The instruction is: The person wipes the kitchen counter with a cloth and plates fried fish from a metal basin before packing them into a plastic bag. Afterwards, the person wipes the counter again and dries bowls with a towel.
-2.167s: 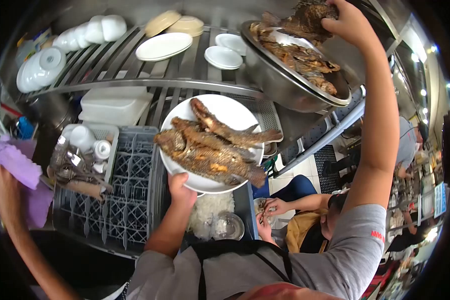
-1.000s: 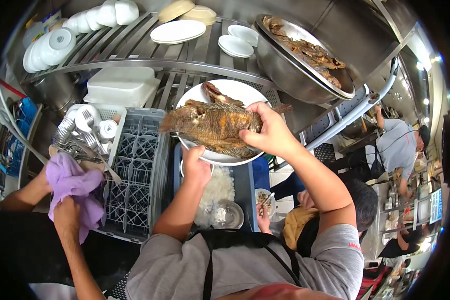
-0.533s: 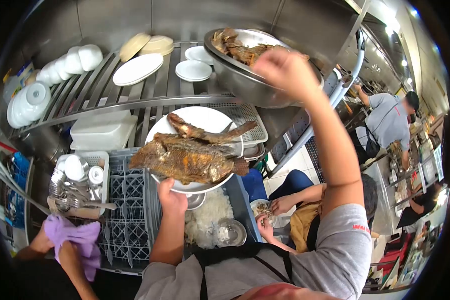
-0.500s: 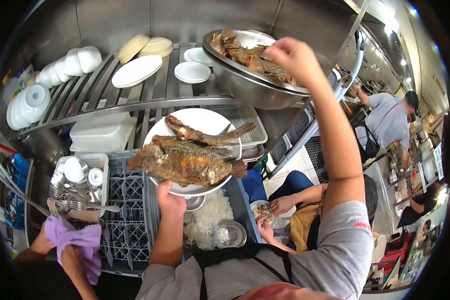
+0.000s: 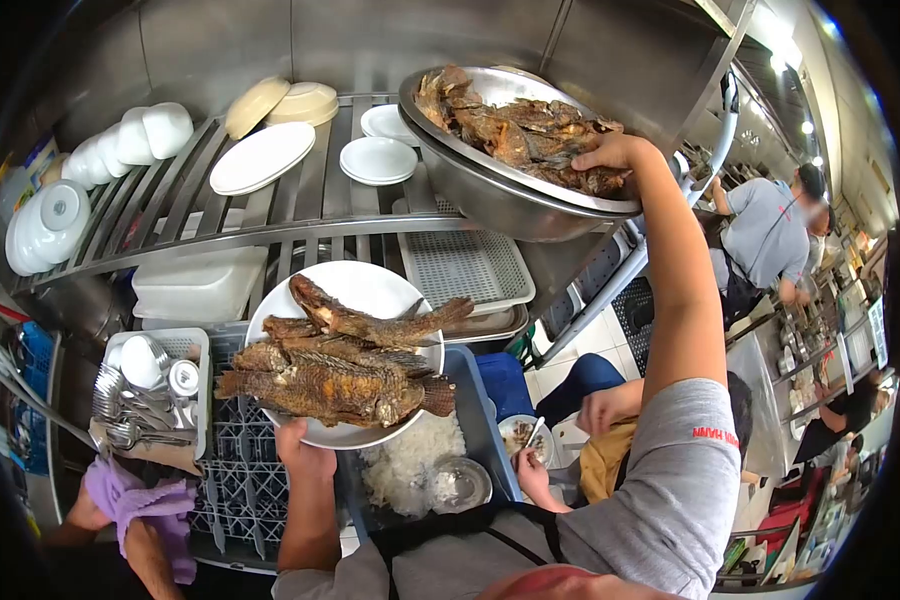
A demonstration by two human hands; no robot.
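Observation:
My left hand [image 5: 307, 455] grips the near rim of a white plate [image 5: 375, 285] from below. Several whole fried fish [image 5: 330, 385] lie on that plate, some with tails over its edge. Up at the shelf, my right hand [image 5: 618, 152] reaches over a metal bowl [image 5: 490, 205]. Its fingers are closed on a piece of the fried fish [image 5: 515, 135] piled there; the palm hides part of that piece.
White plates [image 5: 262, 158] and bowls [image 5: 55, 215] stand on the slatted shelf. Below are a cutlery basket [image 5: 208, 390], a dish rack [image 5: 240, 480] and a tub of rice [image 5: 415, 450]. Another person's hands hold a purple cloth [image 5: 135, 505]; a seated person [image 5: 610, 440] eats at right.
My right hand has come down onto the fish in the bowl. The plate in my left hand has shifted down and left. The seated person's hand has moved off their bowl.

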